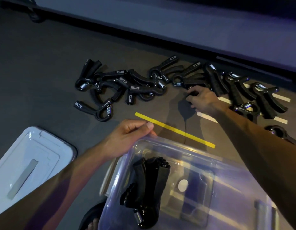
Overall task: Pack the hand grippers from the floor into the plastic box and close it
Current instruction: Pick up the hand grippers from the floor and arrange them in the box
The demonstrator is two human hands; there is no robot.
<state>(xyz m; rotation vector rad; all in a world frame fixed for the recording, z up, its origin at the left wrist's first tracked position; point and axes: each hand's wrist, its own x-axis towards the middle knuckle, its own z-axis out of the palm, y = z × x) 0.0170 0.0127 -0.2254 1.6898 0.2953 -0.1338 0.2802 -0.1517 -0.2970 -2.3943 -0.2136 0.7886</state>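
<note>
Several black hand grippers (pixel 120 83) with steel springs lie scattered on the dark floor, in a heap at centre and a row at the right (pixel 235 87). The clear plastic box (pixel 215 163) stands low in view with a few grippers (pixel 148 185) inside. My left hand (pixel 127 138) grips the box's far left corner at the rim. My right hand (pixel 202 98) reaches out to the floor and curls its fingers round the handle of a gripper (pixel 192 80) in the right-hand group.
The box's white lid (pixel 31 160) lies upside down on the floor at the lower left. A yellow tape strip (pixel 173 129) and white tape strips (pixel 207 117) mark the floor. A raised grey ledge (pixel 177 27) runs along the back. A foot (pixel 92 224) shows at the bottom edge.
</note>
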